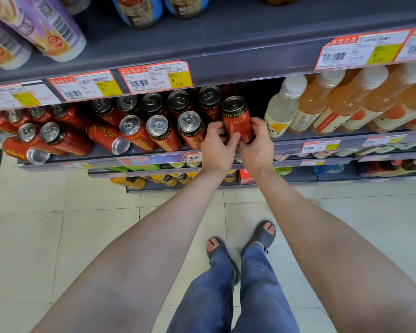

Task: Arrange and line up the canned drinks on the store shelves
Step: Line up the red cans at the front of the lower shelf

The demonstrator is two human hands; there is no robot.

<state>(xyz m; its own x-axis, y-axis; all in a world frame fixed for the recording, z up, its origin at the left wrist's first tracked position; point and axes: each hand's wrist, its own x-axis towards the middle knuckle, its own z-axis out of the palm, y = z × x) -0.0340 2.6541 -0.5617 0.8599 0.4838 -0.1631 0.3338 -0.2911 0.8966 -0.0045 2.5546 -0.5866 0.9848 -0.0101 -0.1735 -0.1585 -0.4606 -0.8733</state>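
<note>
Shelf (82, 162): grey, middle tier. Red cans (159, 131): stood in rows on it, several tipped over at left. End can (235, 116): at the rows' right end, between my left hand (217, 149) and right hand (258, 147); my fingers (258, 126) were curled round its lower half, grasping it.

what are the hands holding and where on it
One red can, held by both hands around its lower body: left hand on its left side, right hand on its right. Its top is free.
</note>
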